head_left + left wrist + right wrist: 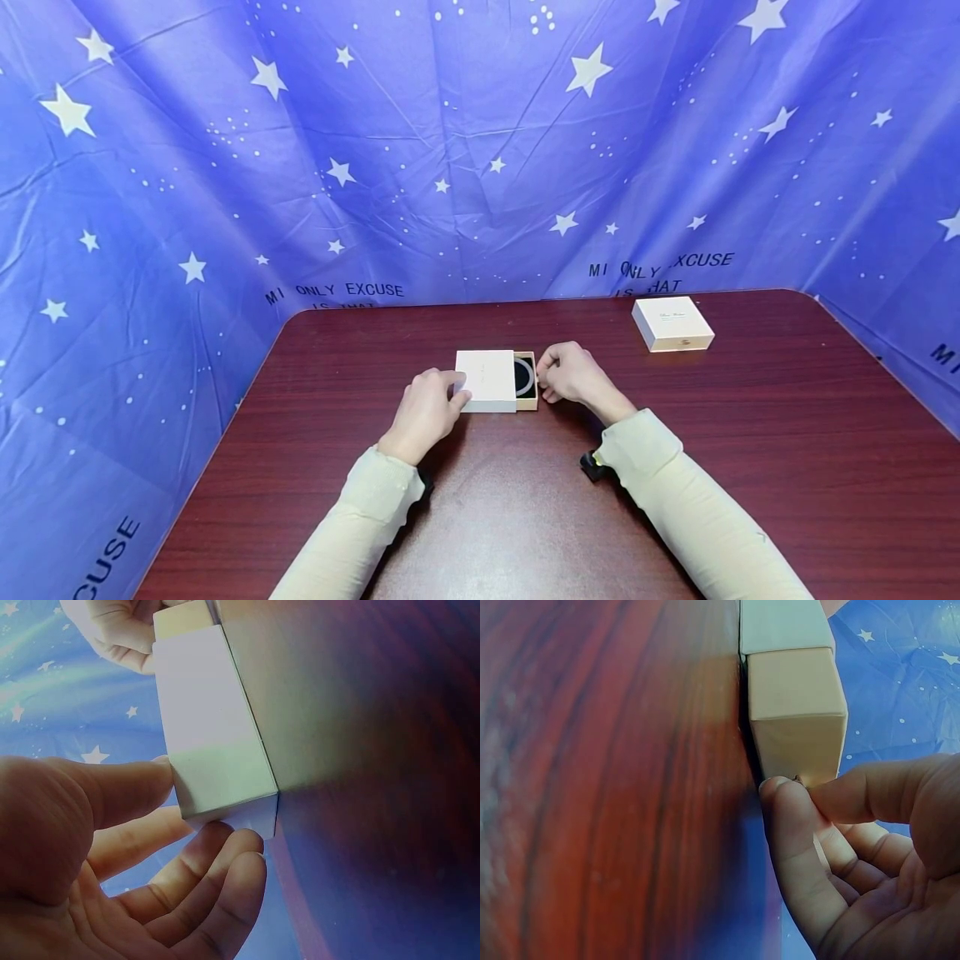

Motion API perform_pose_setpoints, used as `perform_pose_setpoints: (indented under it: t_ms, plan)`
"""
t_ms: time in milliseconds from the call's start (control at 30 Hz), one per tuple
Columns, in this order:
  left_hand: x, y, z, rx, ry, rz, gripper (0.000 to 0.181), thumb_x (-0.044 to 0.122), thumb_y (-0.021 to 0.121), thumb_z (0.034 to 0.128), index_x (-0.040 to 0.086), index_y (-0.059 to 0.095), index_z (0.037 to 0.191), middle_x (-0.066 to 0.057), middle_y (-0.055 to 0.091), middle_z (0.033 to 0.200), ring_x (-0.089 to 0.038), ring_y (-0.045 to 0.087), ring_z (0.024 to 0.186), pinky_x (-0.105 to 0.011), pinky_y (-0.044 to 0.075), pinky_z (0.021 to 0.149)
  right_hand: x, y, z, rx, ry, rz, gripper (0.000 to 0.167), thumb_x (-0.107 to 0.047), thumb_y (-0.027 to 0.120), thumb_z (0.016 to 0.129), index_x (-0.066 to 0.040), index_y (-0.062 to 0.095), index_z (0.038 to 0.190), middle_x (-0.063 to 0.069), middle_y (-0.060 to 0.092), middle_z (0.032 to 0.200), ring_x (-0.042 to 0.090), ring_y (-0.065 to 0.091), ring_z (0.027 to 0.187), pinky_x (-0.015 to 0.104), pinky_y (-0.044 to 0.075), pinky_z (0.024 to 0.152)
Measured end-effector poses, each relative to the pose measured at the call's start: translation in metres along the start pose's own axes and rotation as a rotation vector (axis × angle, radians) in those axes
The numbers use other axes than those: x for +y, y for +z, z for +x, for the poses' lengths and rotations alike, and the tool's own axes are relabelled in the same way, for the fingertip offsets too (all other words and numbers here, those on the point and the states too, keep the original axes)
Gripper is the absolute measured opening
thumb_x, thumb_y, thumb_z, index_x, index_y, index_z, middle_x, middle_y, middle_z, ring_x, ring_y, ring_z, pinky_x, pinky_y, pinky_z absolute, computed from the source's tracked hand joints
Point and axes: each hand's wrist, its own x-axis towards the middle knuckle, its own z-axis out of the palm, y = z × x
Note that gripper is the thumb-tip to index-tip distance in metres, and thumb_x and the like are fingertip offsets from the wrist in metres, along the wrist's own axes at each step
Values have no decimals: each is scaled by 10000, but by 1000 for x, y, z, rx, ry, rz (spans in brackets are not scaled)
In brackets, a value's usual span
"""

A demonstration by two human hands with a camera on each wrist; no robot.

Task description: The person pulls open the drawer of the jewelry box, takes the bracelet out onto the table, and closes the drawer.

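A white slide-out gift box stands on the table, its printed outer sleeve (486,387) covering most of the cream drawer (528,405). The drawer sticks out on the right. Inside its open part, a pale ring-shaped item, perhaps a bangle (530,375), lies on black lining, partly hidden by the sleeve. My left hand (426,408) holds the sleeve's left end, with the thumb (135,791) on one side and fingers at the end face. At the drawer's front, my right hand (576,375) pinches a small pull tab (799,780) between thumb and index finger; the fingertips mostly hide it.
A second white box (672,321), closed, sits toward the back right of the dark red wooden table (540,517). Behind the table's far edge hangs a blue curtain (450,208) with white stars, which also runs along both sides.
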Motion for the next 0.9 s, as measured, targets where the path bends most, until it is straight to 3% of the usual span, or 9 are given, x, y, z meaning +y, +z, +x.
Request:
perform_pose_setpoints:
  t_ms: [900]
  plan:
    - [-1, 1, 0, 6, 12, 14, 296, 227, 684, 885, 89, 701, 1146, -145, 667, 1050, -331, 622, 1022, -454, 490, 861, 3, -3, 0, 6, 5, -7, 145, 96, 481, 797, 42, 614, 778, 147, 607, 685, 197, 623, 498, 351, 553, 520]
